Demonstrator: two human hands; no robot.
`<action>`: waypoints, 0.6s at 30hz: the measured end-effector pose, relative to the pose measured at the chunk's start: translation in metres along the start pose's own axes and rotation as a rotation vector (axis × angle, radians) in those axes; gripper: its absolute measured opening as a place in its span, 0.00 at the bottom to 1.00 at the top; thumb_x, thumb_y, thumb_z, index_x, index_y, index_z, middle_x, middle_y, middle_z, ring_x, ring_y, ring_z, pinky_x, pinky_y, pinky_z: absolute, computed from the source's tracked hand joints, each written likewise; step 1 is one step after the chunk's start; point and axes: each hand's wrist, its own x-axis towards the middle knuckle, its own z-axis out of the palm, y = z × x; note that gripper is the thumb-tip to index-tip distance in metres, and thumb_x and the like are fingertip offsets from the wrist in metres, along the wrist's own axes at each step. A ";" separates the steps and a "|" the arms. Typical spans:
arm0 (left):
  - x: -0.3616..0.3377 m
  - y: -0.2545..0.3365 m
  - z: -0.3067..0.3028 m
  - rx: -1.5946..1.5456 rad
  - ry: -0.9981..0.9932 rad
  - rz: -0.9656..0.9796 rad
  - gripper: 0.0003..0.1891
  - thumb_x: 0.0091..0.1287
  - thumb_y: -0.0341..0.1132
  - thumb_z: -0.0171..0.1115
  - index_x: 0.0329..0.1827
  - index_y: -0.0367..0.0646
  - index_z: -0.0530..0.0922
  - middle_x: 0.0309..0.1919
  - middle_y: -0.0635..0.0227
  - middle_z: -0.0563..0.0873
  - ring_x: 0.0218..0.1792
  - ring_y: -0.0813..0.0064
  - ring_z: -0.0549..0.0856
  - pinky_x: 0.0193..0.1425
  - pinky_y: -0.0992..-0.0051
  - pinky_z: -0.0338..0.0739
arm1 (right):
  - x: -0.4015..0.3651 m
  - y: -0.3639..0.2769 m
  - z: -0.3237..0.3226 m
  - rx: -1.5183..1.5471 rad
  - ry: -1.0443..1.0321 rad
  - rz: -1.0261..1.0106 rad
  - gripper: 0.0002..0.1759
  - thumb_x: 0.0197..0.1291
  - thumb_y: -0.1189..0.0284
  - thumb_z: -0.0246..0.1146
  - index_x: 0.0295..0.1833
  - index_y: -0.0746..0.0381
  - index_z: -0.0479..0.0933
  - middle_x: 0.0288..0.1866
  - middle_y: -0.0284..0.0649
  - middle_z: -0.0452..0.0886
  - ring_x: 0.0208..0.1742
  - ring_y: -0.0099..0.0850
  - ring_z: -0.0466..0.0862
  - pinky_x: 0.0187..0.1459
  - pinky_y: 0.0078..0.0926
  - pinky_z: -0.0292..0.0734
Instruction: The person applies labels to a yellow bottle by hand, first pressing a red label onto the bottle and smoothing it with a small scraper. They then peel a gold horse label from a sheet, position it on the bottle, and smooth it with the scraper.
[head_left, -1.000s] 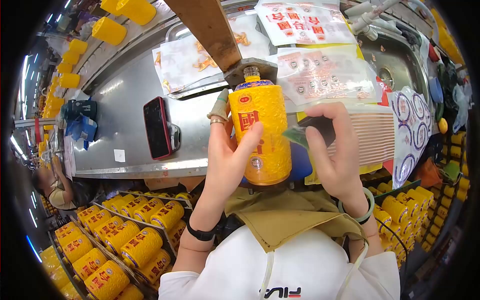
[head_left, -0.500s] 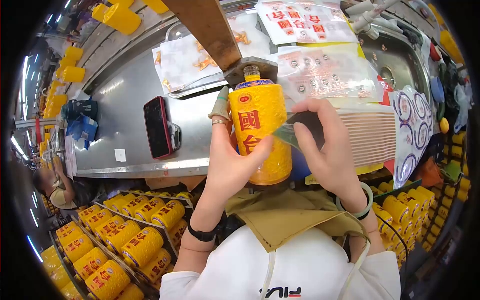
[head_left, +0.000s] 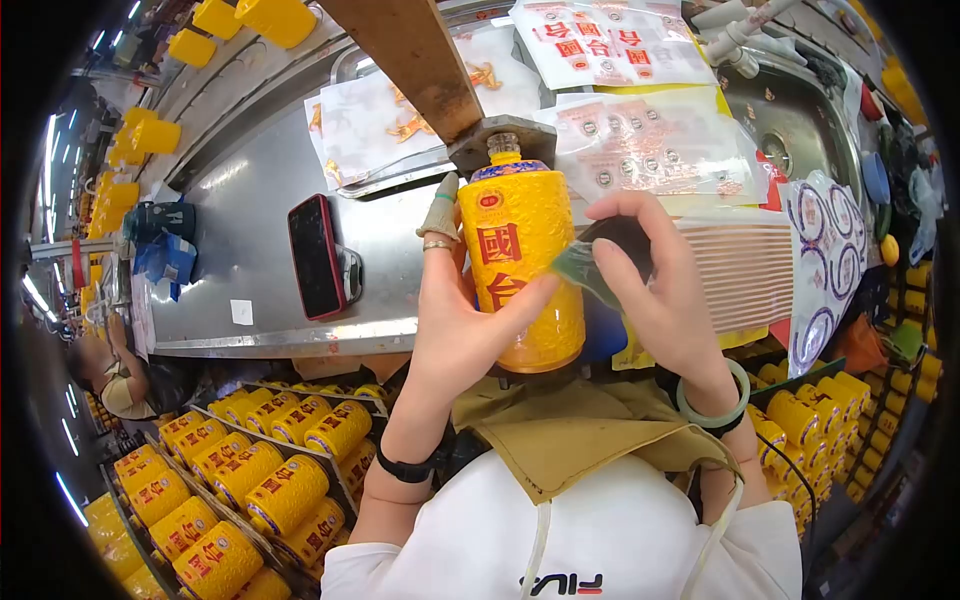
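A yellow bottle (head_left: 535,225) with red characters lies in front of me, its clear neck against a metal bracket (head_left: 480,143). My left hand (head_left: 462,315) is wrapped round its left side, thumb across the front, a cover on one fingertip. My right hand (head_left: 655,290) pinches a dark, thin, flat tool (head_left: 590,265) between thumb and fingers. The tool's greenish edge touches or nearly touches the bottle's right side, close to my left thumb.
A phone (head_left: 315,257) lies on the metal table (head_left: 240,190). Printed sheets (head_left: 650,150) lie beyond the bottle, near a sink (head_left: 785,125). Crates of yellow bottles (head_left: 285,495) stand below on both sides. A person (head_left: 120,380) is at the far left. A beam rises over the table.
My right hand has shifted slightly to the right and tilted the dark tool. My left hand still holds the bottle. Yellow containers at the upper left have moved right.
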 end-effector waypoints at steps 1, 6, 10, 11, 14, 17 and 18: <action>0.000 0.001 -0.001 0.000 0.000 -0.001 0.51 0.64 0.22 0.72 0.85 0.38 0.46 0.70 0.56 0.71 0.66 0.68 0.81 0.66 0.67 0.82 | 0.000 -0.002 -0.001 -0.055 0.004 -0.002 0.13 0.68 0.78 0.61 0.56 0.67 0.76 0.51 0.45 0.82 0.52 0.37 0.83 0.56 0.31 0.77; 0.001 -0.004 -0.008 -0.040 -0.037 0.043 0.51 0.63 0.21 0.71 0.85 0.38 0.46 0.70 0.57 0.71 0.68 0.68 0.79 0.70 0.65 0.79 | 0.000 -0.006 -0.001 -0.193 -0.007 -0.099 0.14 0.65 0.80 0.61 0.55 0.67 0.76 0.50 0.50 0.81 0.52 0.47 0.83 0.56 0.37 0.77; -0.001 0.004 -0.002 -0.014 -0.037 -0.016 0.51 0.61 0.19 0.69 0.85 0.37 0.48 0.76 0.56 0.67 0.75 0.63 0.72 0.78 0.62 0.67 | 0.001 -0.009 0.001 -0.216 -0.013 -0.106 0.14 0.64 0.80 0.62 0.55 0.67 0.76 0.49 0.51 0.80 0.51 0.49 0.82 0.56 0.39 0.76; -0.001 0.004 0.000 -0.026 -0.026 -0.029 0.51 0.61 0.19 0.69 0.85 0.37 0.48 0.76 0.56 0.67 0.75 0.64 0.72 0.78 0.62 0.67 | 0.002 -0.008 0.001 -0.216 -0.013 -0.106 0.14 0.64 0.80 0.62 0.55 0.67 0.76 0.49 0.51 0.80 0.51 0.49 0.82 0.56 0.39 0.76; 0.000 0.003 0.002 -0.040 -0.008 -0.035 0.50 0.62 0.19 0.68 0.85 0.38 0.48 0.75 0.56 0.67 0.74 0.64 0.72 0.78 0.62 0.68 | 0.004 -0.005 0.001 -0.234 -0.034 -0.155 0.14 0.64 0.80 0.62 0.55 0.67 0.76 0.49 0.50 0.80 0.52 0.48 0.82 0.56 0.38 0.77; 0.001 0.005 0.002 -0.042 -0.007 -0.034 0.50 0.62 0.19 0.68 0.85 0.38 0.48 0.75 0.56 0.68 0.74 0.64 0.72 0.77 0.63 0.69 | 0.004 -0.002 0.002 -0.176 -0.043 -0.102 0.13 0.65 0.80 0.62 0.55 0.67 0.76 0.49 0.48 0.81 0.52 0.43 0.83 0.56 0.36 0.77; 0.001 0.005 0.002 -0.040 -0.014 -0.039 0.49 0.63 0.19 0.68 0.85 0.38 0.48 0.74 0.56 0.69 0.74 0.64 0.73 0.77 0.63 0.69 | 0.004 0.000 0.003 -0.111 -0.005 -0.057 0.13 0.67 0.80 0.61 0.56 0.67 0.76 0.49 0.47 0.81 0.51 0.39 0.83 0.57 0.34 0.77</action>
